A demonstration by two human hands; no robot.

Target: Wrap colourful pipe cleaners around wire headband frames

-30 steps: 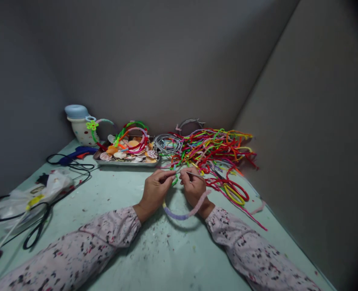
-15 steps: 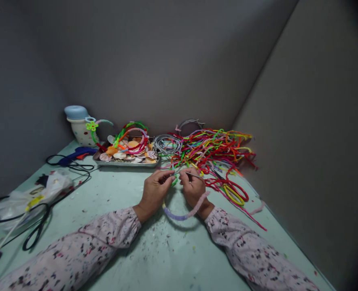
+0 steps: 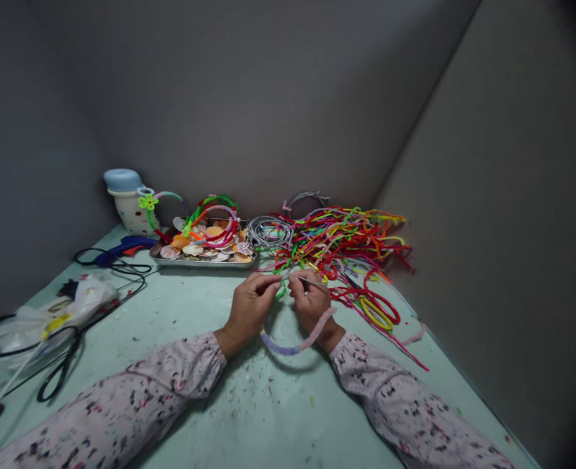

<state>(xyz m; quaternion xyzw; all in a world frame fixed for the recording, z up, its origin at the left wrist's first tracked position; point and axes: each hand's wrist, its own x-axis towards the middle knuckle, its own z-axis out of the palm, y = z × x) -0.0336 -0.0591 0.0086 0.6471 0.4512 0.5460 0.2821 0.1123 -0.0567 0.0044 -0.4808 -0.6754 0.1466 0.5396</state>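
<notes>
A curved hoop [image 3: 288, 350] wrapped in fuzzy pipe cleaner, lilac in the middle and pink toward one end, hangs below my hands. My left hand [image 3: 249, 306] is closed in a pinch on it, where thumb and forefinger meet over a bluish wrapped part. A thin bare grey wire [image 3: 312, 281] runs out of this part to the right. My right hand [image 3: 311, 301] is closed around the wire, thumb against forefinger. A green pipe cleaner [image 3: 282, 291] shows between the hands; whether it is joined to the hoop, I cannot tell.
A metal tray [image 3: 204, 264] holds shells and wrapped hoops. Right of it are a wire coil [image 3: 269, 233], a heap of pipe cleaners [image 3: 351, 234] and yellow-handled scissors [image 3: 376, 314]. At left stand a bottle [image 3: 130, 205], a blue tool [image 3: 122, 251], black cables and a plastic bag [image 3: 92, 293].
The light blue strand end that stood up above my left fingertips is now down at the wire between my hands. Both hands have barely moved.
</notes>
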